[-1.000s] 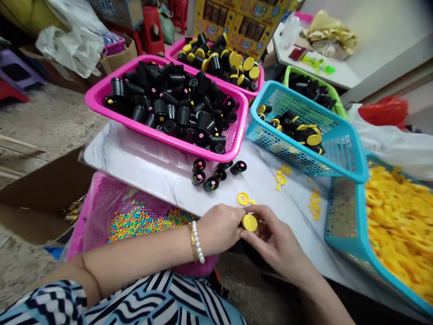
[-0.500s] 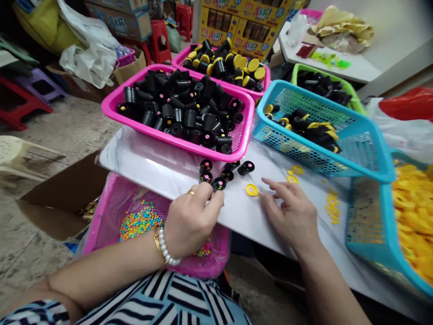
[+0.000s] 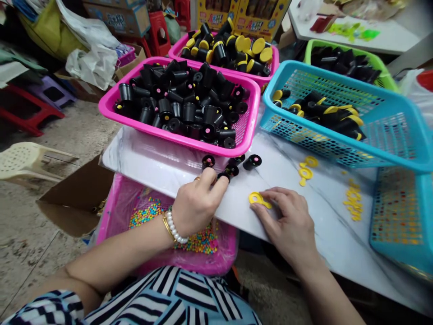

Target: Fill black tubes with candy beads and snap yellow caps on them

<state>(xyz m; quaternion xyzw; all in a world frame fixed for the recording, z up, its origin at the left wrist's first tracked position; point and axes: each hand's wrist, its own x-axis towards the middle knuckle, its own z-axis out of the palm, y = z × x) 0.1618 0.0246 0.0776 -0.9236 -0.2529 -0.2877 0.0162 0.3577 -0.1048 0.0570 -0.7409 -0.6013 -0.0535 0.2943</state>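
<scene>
The marbled table carried lidless black cups; yellow-lidded ones lay in the blue basket.
In the head view, the right hand had its grip pinched on a flat plastic yellow ring near the table edge; whether the left hand's grip had closed among the glossy cups, I couldn't tell. Lidless cups heaped the front pink basket, apparently work left.

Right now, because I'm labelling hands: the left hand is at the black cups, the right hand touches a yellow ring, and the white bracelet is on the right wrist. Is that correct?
Wrong wrist: the head view shows the white bracelet on the wrist of the left hand, which is at the black cups; the right hand touches a yellow ring.
</scene>
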